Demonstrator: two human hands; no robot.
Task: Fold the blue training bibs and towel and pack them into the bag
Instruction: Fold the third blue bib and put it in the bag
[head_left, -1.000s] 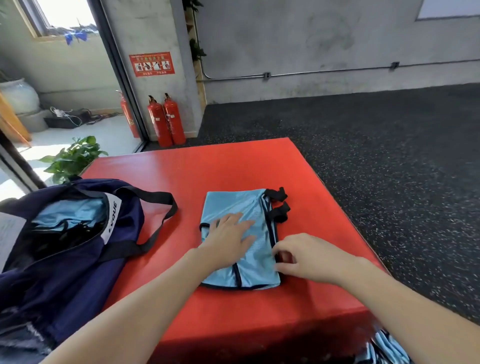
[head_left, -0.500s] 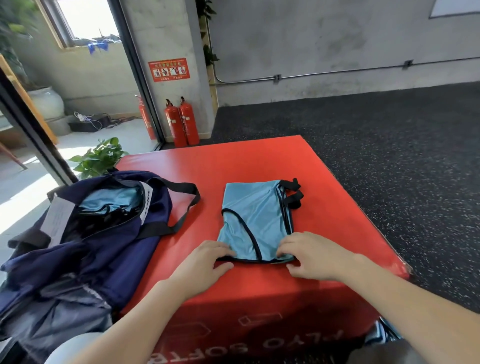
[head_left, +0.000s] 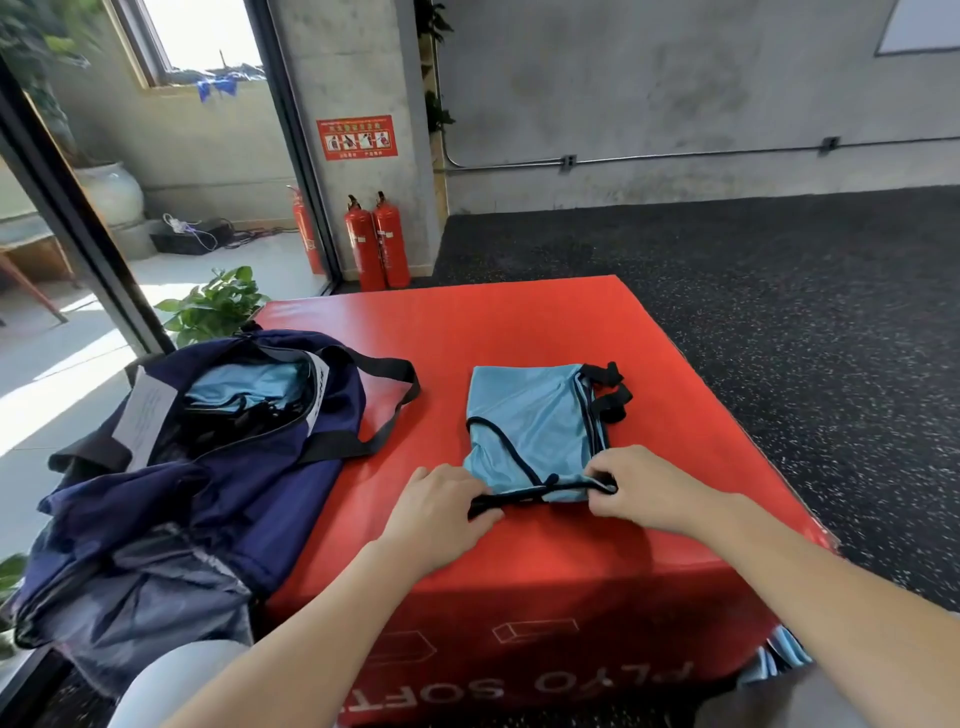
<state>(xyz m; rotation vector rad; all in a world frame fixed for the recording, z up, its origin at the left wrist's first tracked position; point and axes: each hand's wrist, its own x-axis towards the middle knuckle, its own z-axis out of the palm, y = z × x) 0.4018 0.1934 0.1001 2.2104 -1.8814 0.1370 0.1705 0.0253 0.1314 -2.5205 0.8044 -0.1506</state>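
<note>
A folded light blue training bib (head_left: 530, 421) with black trim lies on the red foam box (head_left: 519, 332). My left hand (head_left: 441, 506) grips the black edge at the bib's near left corner. My right hand (head_left: 641, 486) pinches the near right corner, and the near edge is lifted slightly off the box. To the left, the open navy bag (head_left: 218, 467) sits partly on the box, with light blue fabric (head_left: 249, 382) inside it.
More light blue fabric (head_left: 779, 657) hangs low at the box's near right corner. Two red fire extinguishers (head_left: 379, 244) stand by the wall behind the box, and a potted plant (head_left: 215, 304) grows behind the bag. Dark speckled floor lies to the right.
Both hands slid from the middle of the bib down to its near edge and took hold of the corners. The view has shifted back and left.
</note>
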